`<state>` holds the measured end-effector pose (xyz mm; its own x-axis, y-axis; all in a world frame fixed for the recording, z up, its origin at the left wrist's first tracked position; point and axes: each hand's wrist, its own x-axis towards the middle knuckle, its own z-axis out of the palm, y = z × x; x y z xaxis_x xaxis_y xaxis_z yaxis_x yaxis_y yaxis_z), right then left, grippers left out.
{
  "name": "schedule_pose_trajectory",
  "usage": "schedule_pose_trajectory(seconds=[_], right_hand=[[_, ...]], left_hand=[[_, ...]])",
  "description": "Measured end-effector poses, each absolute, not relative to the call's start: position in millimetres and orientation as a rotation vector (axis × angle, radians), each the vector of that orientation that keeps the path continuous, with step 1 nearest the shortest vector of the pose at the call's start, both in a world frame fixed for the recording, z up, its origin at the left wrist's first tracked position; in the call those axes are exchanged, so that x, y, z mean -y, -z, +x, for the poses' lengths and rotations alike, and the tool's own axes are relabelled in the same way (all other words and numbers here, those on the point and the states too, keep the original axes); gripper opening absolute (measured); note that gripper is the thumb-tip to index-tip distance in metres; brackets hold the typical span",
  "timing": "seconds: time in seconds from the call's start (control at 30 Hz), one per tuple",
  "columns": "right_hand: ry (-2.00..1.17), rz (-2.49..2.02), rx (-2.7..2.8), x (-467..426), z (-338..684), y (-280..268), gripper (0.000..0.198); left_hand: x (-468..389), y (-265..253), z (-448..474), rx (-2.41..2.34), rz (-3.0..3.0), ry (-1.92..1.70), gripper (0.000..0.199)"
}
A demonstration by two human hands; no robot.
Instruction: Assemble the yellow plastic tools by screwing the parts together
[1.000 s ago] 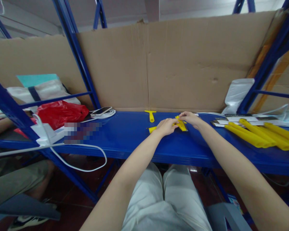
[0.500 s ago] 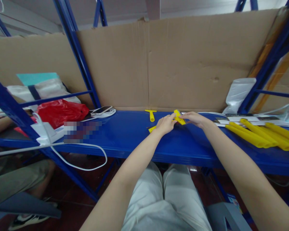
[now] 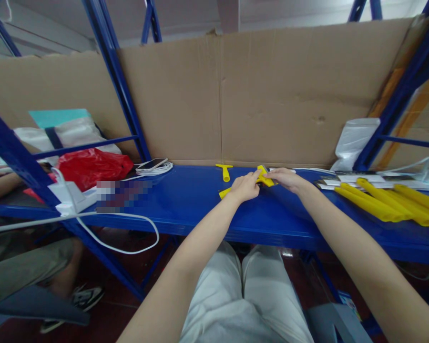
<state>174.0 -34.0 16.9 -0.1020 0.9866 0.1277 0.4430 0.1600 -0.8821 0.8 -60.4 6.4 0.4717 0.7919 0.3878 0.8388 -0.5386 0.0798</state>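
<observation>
My left hand (image 3: 246, 187) is closed around a yellow T-shaped scraper head (image 3: 267, 180), just above the blue shelf. At its right side, my right hand (image 3: 287, 178) has thumb and fingers pinched on the same piece. Part of the head is hidden behind the left fingers. Further back lies a second yellow T-shaped head (image 3: 226, 172), with its crossbar toward the cardboard. A third yellow piece (image 3: 223, 193) rests beside my left wrist, mostly covered by it.
Several yellow tubes (image 3: 375, 202) lie at the right on the blue shelf (image 3: 186, 190). A white plastic bag (image 3: 355, 143) leans near the right post. To the left are a phone (image 3: 153, 164) on a coiled white cable, a red bag (image 3: 93, 164) and a power strip (image 3: 69, 197). Cardboard (image 3: 271, 95) stands behind.
The scraper head has tilted and shifted slightly between my hands, which stay in nearly the same place. At the lower left, a seated person's shoe has moved right.
</observation>
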Motion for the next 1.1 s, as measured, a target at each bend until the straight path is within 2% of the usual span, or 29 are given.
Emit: schedule_pose_trajectory(seconds=[0.17,0.4,0.47,0.63,0.7,0.9,1.1], right_hand=[[-0.933,-1.351,1.656,36,170,-17,0.022],[-0.967,-1.361,1.584,37,167,-20,0.01],[-0.854,-1.423,1.604,33,171,-20,0.013],[-0.174,-1.798,1.581,15,210,-13,0.023],[-0.035,-1.941,1.563,9,231,-7,0.03],[-0.004,-2.111,1.44,1,266,3,0.031],[-0.021,-2.032,1.535,-20,279,-1,0.028]], left_hand=[[60,-7,1,1.494,-2.549,0.577,0.055],[61,-8,3,1.518,-2.535,0.602,0.055],[61,-9,3,1.514,-2.544,0.595,0.055],[62,-10,3,1.513,-2.574,0.586,0.055],[65,-11,3,1.521,-2.6,0.571,0.054],[66,-10,3,1.522,-2.646,0.559,0.054],[65,-11,2,1.529,-2.658,0.569,0.055]])
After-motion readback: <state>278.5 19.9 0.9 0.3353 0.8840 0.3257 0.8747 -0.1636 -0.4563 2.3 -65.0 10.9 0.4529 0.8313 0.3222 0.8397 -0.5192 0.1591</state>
